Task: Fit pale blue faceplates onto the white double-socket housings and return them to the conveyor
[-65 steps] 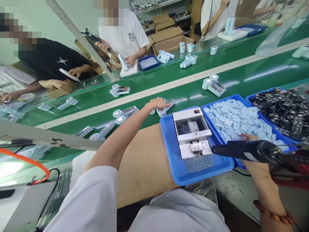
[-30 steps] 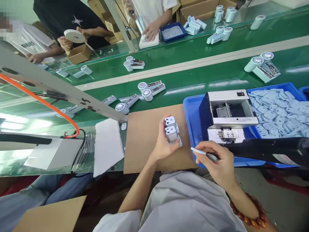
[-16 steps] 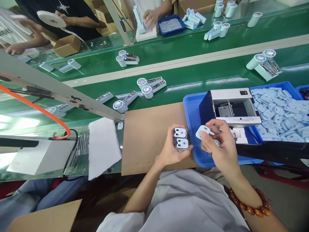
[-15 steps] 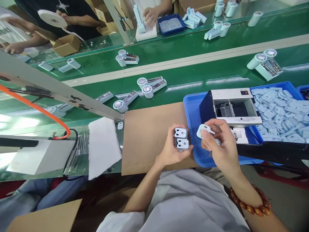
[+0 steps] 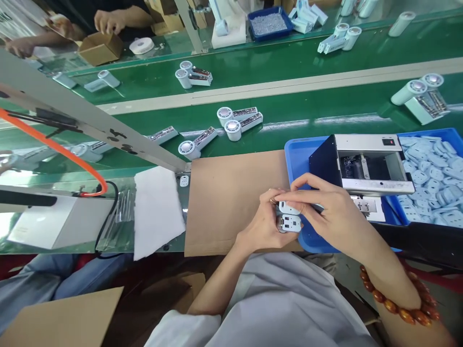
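Observation:
My left hand (image 5: pixel 261 222) is closed around two pale blue device handles (image 5: pixel 290 223), held side by side with their slotted ends facing up. My right hand (image 5: pixel 340 217) meets it over the cardboard's right edge. Between its thumb and fingers is a small pale plastic end cap (image 5: pixel 288 207), pressed against the upper handle's end. The fingers partly cover it, so how far it is seated cannot be seen. A second pale piece (image 5: pixel 318 207) shows under the right fingers.
A brown cardboard sheet (image 5: pixel 231 202) lies before me. At right, a black-and-silver machine (image 5: pixel 376 185) stands in a blue tray (image 5: pixel 294 154), beside a blue bin of loose caps (image 5: pixel 430 168). Devices (image 5: pixel 233 129) lie on the green belt (image 5: pixel 307 113). A metal post (image 5: pixel 144 149) rises at left.
My right hand has moved left from above the blue tray, bringing the cap onto the upper handle. Across the belt, a co-worker's white roll now lies on the bench.

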A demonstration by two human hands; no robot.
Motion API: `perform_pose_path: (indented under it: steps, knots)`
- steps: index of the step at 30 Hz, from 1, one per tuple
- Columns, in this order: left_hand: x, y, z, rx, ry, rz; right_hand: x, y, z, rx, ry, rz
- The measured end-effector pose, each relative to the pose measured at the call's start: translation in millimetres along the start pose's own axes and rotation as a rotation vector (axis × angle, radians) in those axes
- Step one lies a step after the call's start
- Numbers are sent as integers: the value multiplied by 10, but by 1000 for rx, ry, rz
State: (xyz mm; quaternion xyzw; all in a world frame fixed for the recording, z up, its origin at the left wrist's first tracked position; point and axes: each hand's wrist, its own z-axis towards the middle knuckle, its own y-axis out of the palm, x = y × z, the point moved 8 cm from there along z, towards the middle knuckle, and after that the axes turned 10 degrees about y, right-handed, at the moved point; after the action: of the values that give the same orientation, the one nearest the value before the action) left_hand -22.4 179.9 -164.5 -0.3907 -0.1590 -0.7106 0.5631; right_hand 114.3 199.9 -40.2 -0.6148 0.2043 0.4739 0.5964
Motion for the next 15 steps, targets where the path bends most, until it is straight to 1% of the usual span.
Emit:
perform_pose_path:
  steps: [3, 7, 9, 11, 15]
  knots:
    - [11, 11, 30, 12, 34, -9, 48, 20, 12, -19, 37, 39]
    - [66, 10, 86, 50, 125, -20, 261, 34, -25, 15, 194, 222]
    - [101, 18, 102, 49, 178, -10, 355, 91, -65, -20, 278, 335]
    - [117, 23, 110, 42, 197, 15, 404, 144, -106, -54, 340, 403]
    - [141, 25, 118, -5, 200, 86, 387, 160, -151, 10, 355, 412]
